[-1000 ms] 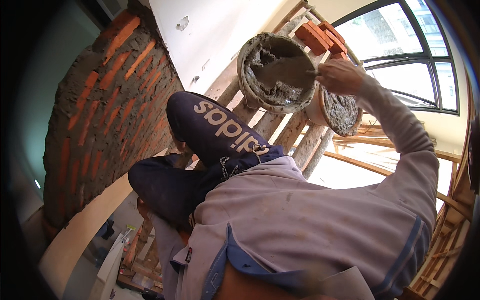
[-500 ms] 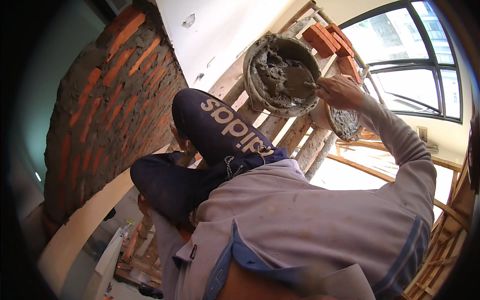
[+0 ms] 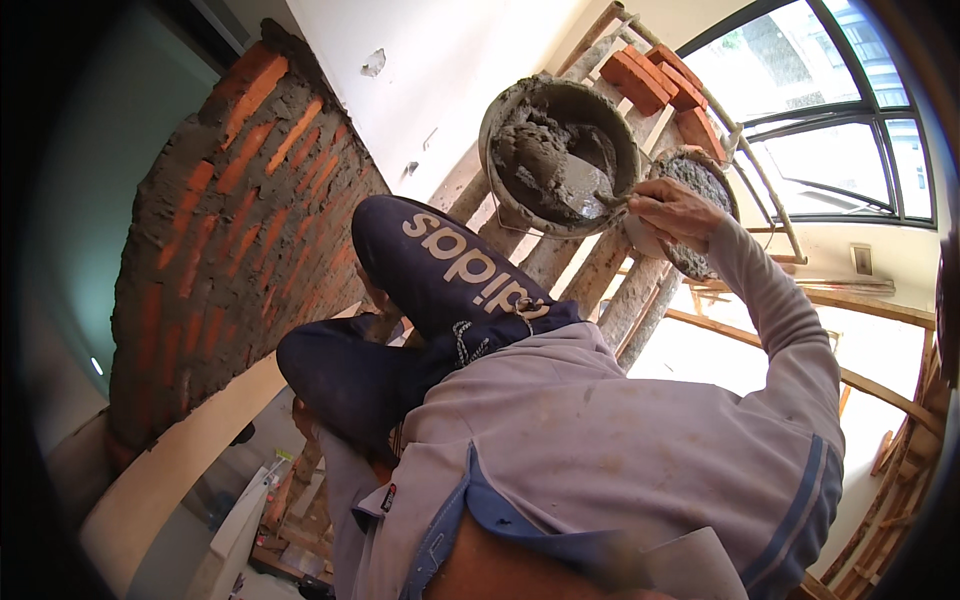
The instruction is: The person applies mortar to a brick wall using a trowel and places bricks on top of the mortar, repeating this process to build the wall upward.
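My right hand (image 3: 676, 210) is closed on the handle of a trowel (image 3: 585, 190), whose blade sits in the grey mortar of a bucket (image 3: 486, 150). A lump of mortar (image 3: 530, 150) lies beside and on the blade. A second container of mortar (image 3: 702, 178) stands to the right, partly behind the hand. My left hand (image 3: 302, 420) shows only slightly beside my bent leg (image 3: 345, 380) at the lower left; its fingers are mostly hidden.
A brick wall with rough mortar (image 3: 200, 250) rises at my left, beside a white wall (image 3: 390, 50). Red bricks (image 3: 640, 80) are stacked beyond the bucket on pole planking (image 3: 620, 290). Metal rails, a window (image 3: 820, 160) and timber framing (image 3: 880, 395) are at the right.
The trowel blade has turned and moved in the bucket, now with mortar heaped at it. My right hand and forearm have shifted slightly down, and the view has shifted slightly.
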A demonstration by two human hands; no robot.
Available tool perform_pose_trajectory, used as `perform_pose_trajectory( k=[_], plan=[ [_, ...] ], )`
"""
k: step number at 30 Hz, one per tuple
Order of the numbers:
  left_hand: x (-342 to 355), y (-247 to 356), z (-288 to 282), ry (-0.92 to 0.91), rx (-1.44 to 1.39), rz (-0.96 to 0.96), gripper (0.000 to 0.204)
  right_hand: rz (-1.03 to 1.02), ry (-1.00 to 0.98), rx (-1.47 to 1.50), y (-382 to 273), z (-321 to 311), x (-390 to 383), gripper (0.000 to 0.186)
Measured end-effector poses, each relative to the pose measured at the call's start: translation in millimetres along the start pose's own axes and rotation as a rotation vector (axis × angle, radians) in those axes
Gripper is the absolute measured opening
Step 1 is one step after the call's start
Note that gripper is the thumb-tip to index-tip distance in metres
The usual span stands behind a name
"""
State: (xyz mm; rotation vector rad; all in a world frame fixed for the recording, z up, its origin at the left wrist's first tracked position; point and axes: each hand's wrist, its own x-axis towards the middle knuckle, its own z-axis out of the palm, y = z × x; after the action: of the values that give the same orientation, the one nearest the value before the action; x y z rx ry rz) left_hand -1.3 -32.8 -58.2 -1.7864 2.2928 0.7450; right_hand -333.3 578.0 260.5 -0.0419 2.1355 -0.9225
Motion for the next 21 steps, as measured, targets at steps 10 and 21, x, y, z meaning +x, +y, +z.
perform_pose_trajectory(
  k=[10,21],
  plan=[
    [1,17,-11,0.012,-0.070,-0.028,0.044,-0.303,0.064,-0.121,-90,-23,2,0.035],
    [-16,10,-6,0.144,-0.094,0.054,0.037,-1.131,0.518,-0.970,-321,29,175,0.022]
  ],
)
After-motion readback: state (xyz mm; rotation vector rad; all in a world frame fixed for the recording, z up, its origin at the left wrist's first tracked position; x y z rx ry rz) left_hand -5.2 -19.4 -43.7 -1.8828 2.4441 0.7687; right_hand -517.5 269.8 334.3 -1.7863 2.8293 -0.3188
